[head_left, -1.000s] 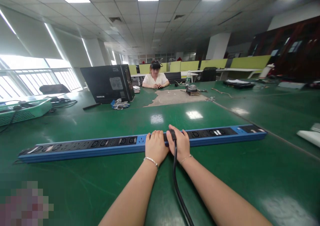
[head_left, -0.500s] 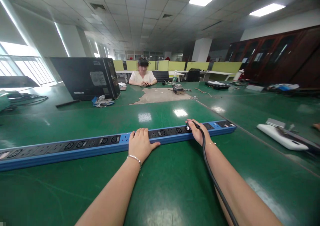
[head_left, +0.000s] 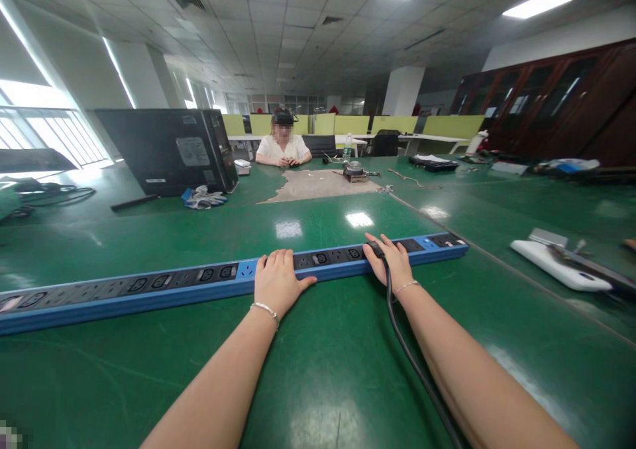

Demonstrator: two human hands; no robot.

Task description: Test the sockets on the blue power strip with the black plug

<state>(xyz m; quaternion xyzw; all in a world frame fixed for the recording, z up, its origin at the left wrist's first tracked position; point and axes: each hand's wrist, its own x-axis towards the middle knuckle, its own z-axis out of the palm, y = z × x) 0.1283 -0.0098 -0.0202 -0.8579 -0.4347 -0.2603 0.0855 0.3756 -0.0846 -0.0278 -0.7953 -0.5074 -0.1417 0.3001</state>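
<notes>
A long blue and black power strip (head_left: 183, 297) with several sockets lies across the green table. My left hand (head_left: 276, 280) is wrapped over its middle, fingers on the far edge and thumb along the near side. To the right, my right hand (head_left: 396, 261) holds a black plug (head_left: 376, 248) between thumb and fingers, down at the strip's top face. The plug's prongs are hidden, so I cannot tell if they sit in a socket. From the plug, a black cord (head_left: 392, 313) runs under my right wrist and along the forearm towards me.
A black computer case (head_left: 169, 154) stands at the back left, with work gloves (head_left: 203, 198) before it. A person (head_left: 283, 148) sits across the table (head_left: 318, 363). A white device (head_left: 559, 263) lies at the right. A bottle (head_left: 347, 146) stands at the back.
My right hand has turned the plug over: its prongs showed before and now point out of sight towards the strip. The cord has swung left. My left hand stays on the strip.
</notes>
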